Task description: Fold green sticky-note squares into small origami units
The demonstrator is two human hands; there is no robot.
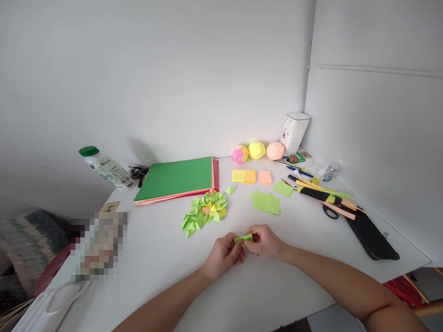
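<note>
Both my hands meet over the white table point(166, 258) and pinch a small folded green paper piece point(243, 238) between their fingertips. My left hand point(223, 255) grips its left end and my right hand point(266, 241) grips its right end. Just beyond them lies a pile of folded green, yellow and orange paper units point(204, 211). To the right of that pile sit loose green paper squares point(266, 202).
A stack of coloured paper sheets, green on top point(178, 177), lies at the back, with a green-capped bottle point(104, 167) to its left. Sticky-note pads point(251, 176), three paper balls point(256, 151), a white box point(294, 133), pens, scissors point(330, 210) and a black case point(372, 235) fill the right side.
</note>
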